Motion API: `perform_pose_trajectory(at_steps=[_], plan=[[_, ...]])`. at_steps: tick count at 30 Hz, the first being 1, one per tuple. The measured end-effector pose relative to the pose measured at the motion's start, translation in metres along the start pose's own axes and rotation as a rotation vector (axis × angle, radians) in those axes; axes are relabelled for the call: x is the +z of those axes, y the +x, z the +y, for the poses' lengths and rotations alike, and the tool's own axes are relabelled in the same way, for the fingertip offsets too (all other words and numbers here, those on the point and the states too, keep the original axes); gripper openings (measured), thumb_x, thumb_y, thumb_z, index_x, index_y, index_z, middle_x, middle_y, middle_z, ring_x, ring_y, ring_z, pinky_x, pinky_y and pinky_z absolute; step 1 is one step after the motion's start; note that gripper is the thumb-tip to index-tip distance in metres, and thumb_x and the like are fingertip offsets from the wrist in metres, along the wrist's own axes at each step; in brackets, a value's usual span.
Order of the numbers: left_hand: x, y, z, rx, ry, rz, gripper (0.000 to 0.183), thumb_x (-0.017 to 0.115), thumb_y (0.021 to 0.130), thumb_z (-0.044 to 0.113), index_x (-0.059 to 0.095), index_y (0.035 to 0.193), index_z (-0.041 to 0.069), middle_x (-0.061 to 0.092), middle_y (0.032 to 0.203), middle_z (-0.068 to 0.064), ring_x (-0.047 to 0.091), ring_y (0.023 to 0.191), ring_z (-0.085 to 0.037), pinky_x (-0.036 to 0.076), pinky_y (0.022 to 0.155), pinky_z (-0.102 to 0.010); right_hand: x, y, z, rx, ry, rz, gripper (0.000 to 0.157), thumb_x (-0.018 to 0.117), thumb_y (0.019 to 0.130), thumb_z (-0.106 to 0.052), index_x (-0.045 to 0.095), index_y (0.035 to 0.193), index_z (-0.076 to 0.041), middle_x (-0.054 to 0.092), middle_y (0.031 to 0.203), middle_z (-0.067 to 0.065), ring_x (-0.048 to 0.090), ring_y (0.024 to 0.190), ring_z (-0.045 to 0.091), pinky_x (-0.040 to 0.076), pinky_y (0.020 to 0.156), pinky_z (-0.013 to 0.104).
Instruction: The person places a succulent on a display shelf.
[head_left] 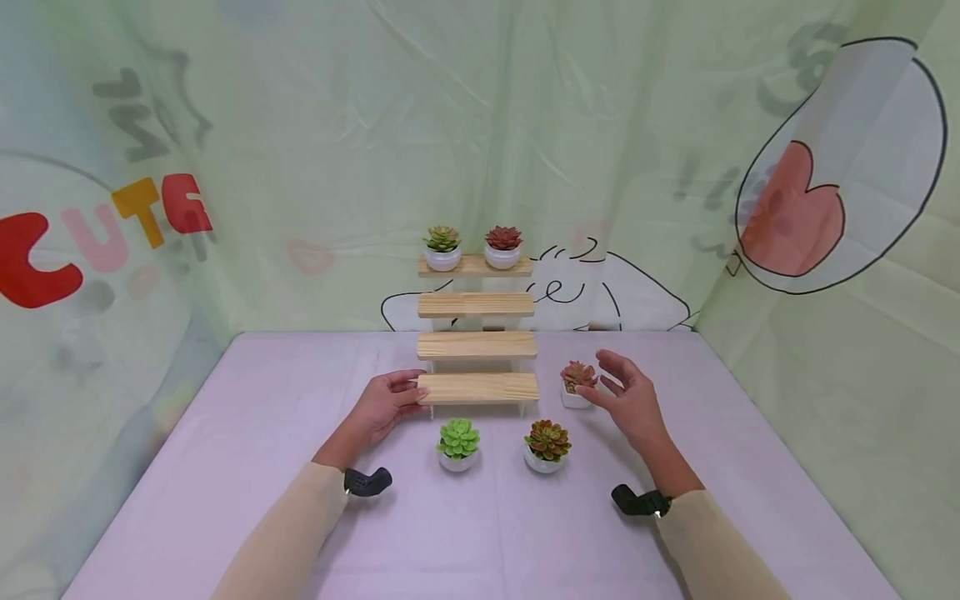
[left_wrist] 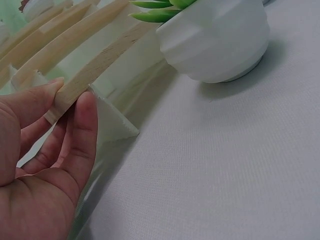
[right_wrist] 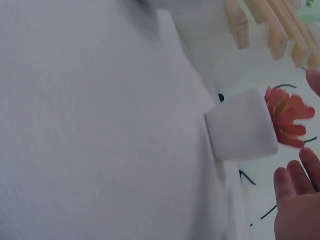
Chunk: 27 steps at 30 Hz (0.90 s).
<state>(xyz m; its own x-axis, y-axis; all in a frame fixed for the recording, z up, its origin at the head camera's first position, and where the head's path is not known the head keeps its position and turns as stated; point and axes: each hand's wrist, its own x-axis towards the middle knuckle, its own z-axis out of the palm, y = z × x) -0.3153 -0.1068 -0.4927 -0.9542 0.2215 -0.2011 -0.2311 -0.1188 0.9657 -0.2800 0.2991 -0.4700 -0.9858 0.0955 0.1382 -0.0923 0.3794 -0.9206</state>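
At the left end of the lowest board of a stepped wooden display stand [head_left: 478,387], my left hand [head_left: 382,406] pinches the wood between thumb and fingers, as the left wrist view also shows [left_wrist: 55,145]. My right hand [head_left: 628,400] is spread beside a pink artificial succulent in a white square pot [head_left: 576,400], its thumb close to the leaves. Whether the thumb touches them I cannot tell. In the right wrist view the square pot [right_wrist: 241,126] stands on the table, with the fingers apart around the plant's top.
In front of the stand are a bright green succulent [head_left: 458,442] and a brownish-green one [head_left: 547,443], both in white round pots. A green succulent [head_left: 442,247] and a dark red one [head_left: 502,246] stand on the top board. A printed curtain [head_left: 337,167] hangs behind the table [head_left: 465,533].
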Motion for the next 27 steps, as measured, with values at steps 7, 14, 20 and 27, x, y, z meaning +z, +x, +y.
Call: perform_pose_trajectory(at_steps=[7, 14, 20, 27], plan=[[0.000, 0.000, 0.001, 0.004, 0.007, 0.003, 0.050, 0.067, 0.096, -0.003, 0.054, 0.144, -0.004, 0.065, 0.107, -0.008, 0.070, 0.091, -0.016, 0.066, 0.083, -0.031, -0.012, 0.013, 0.021, -0.019, 0.023, -0.130, 0.092, 0.085, 0.086, -0.025, 0.032, 0.159, -0.007, 0.038, 0.162, 0.016, 0.034, 0.152, 0.035, 0.036, 0.122, 0.046], [-0.002, 0.001, -0.002, 0.005, 0.013, -0.012, 0.051, 0.068, 0.096, -0.002, 0.054, 0.144, -0.004, 0.066, 0.109, -0.010, 0.070, 0.092, -0.017, 0.066, 0.086, -0.033, -0.016, 0.028, 0.040, 0.054, -0.006, -0.238, 0.099, 0.085, 0.085, -0.024, 0.025, 0.162, -0.011, 0.036, 0.164, 0.015, 0.037, 0.151, 0.035, 0.039, 0.120, 0.043], [-0.001, 0.001, -0.002, 0.003, 0.014, -0.007, 0.051, 0.068, 0.095, -0.001, 0.054, 0.144, -0.002, 0.065, 0.112, -0.011, 0.070, 0.094, -0.018, 0.065, 0.089, -0.035, -0.018, 0.038, 0.046, 0.076, -0.091, -0.275, 0.094, 0.088, 0.082, -0.029, 0.036, 0.158, -0.009, 0.037, 0.162, 0.019, 0.037, 0.150, 0.040, 0.038, 0.122, 0.051], [-0.002, 0.002, -0.003, 0.003, 0.017, -0.005, 0.050, 0.068, 0.096, -0.002, 0.054, 0.144, -0.002, 0.065, 0.111, -0.010, 0.070, 0.093, -0.017, 0.065, 0.088, -0.034, -0.016, 0.043, 0.046, 0.114, -0.110, -0.316, 0.090, 0.087, 0.083, -0.028, 0.039, 0.155, -0.005, 0.040, 0.160, 0.022, 0.041, 0.147, 0.040, 0.043, 0.119, 0.051]])
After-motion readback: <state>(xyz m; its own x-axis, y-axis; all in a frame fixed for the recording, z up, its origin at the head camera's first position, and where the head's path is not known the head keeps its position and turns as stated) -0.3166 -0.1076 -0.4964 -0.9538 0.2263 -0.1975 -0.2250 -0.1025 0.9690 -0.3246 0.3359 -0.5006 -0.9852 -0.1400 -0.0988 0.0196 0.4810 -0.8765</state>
